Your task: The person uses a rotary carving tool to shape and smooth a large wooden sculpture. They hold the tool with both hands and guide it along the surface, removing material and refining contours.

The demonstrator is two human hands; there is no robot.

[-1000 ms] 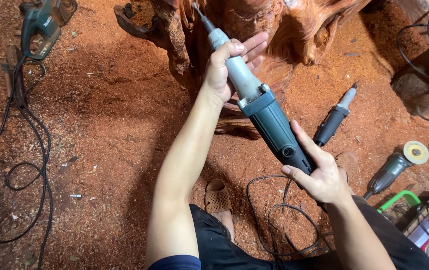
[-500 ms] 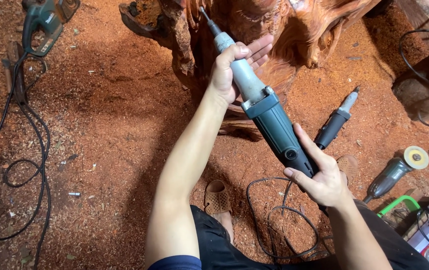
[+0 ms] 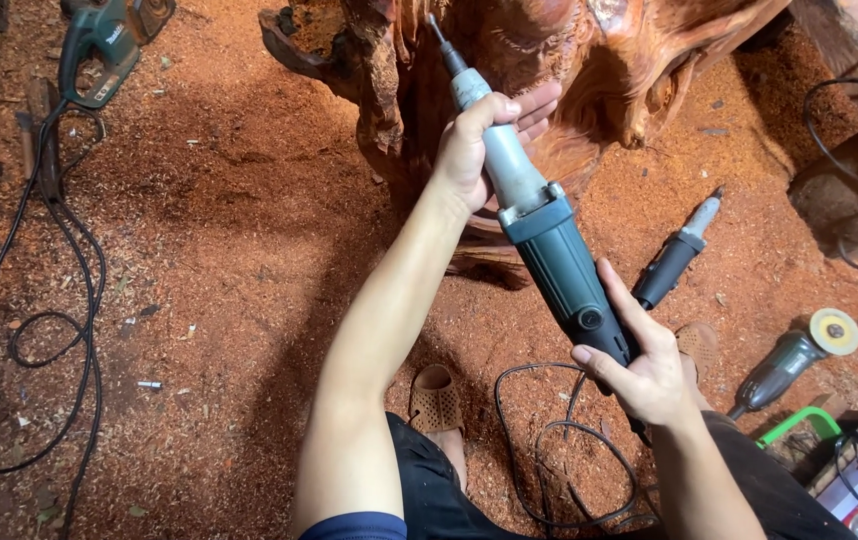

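Gripping the die grinder, left hand wraps its neck, right hand its rear.

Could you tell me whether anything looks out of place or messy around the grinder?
Nothing looks damaged. Sawdust covers the whole floor, cords lie in loose loops, and two spare grinders lie on the sawdust. Both hands hold the grinder at the carved stump.

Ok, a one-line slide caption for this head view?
Both hands, left hand and right hand, hold a teal die grinder at a carved wood stump.
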